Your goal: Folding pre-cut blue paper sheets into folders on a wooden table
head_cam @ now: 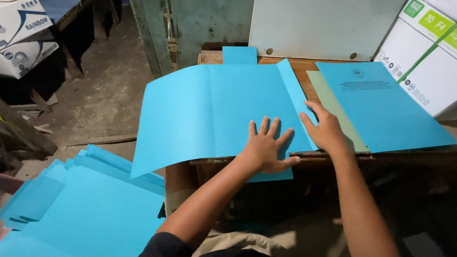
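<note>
A large blue card sheet [203, 112] lies unfolded across a low wooden table [303, 70], its left part hanging past the table edge. My left hand [266, 145] presses flat on the sheet's near right part, fingers spread. My right hand [326, 130] rests on the sheet's narrow right flap, fingers spread along the fold. Neither hand grips anything.
A printed blue folder [389, 104] lies on a pale green sheet [337, 110] at the table's right. A heap of blue sheets [86, 209] sits low at the left. White paper cartons [432, 50] stand at the far right, more boxes [12, 31] at the far left. A white board [320, 22] leans behind.
</note>
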